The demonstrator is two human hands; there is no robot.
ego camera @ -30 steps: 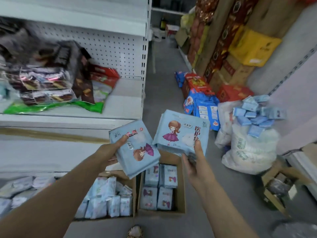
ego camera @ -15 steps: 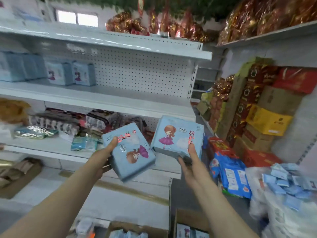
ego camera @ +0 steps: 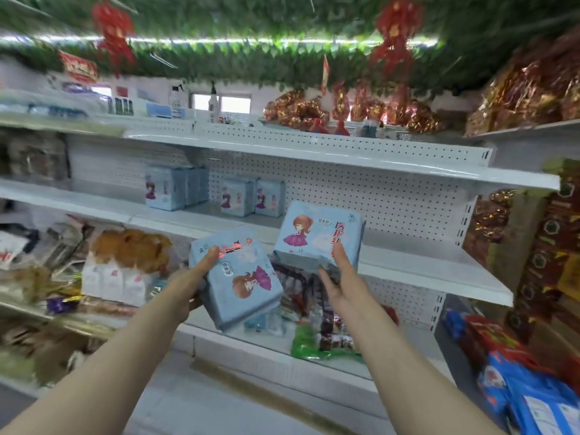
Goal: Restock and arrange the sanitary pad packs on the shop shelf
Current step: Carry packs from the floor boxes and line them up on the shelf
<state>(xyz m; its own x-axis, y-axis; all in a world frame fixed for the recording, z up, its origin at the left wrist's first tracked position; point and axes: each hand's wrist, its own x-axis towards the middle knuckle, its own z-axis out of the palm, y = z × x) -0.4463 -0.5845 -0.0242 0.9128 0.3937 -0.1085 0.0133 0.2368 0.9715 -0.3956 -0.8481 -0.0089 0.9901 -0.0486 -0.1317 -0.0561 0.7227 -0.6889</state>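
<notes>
My left hand (ego camera: 191,282) grips a light blue sanitary pad pack (ego camera: 238,277), tilted, with a cartoon girl printed on it. My right hand (ego camera: 340,282) holds a second pack of the same kind (ego camera: 317,235) upright from below, thumb on its front. Both packs are raised in front of the white shop shelf (ego camera: 408,265). On that shelf, further back, stand several matching packs: one group on the left (ego camera: 169,191) and two side by side (ego camera: 251,197).
The shelf below carries mixed snack bags (ego camera: 125,265) and a green packet (ego camera: 309,342). Red and gold wrapped goods (ego camera: 351,111) fill the top shelf. Blue packs (ego camera: 533,400) and stacked cartons (ego camera: 546,255) sit at the right. The right part of the pad shelf is bare.
My view has swung upward from the floor boxes to the shelves. Both hands have lifted their packs toward the shelf that holds the matching packs.
</notes>
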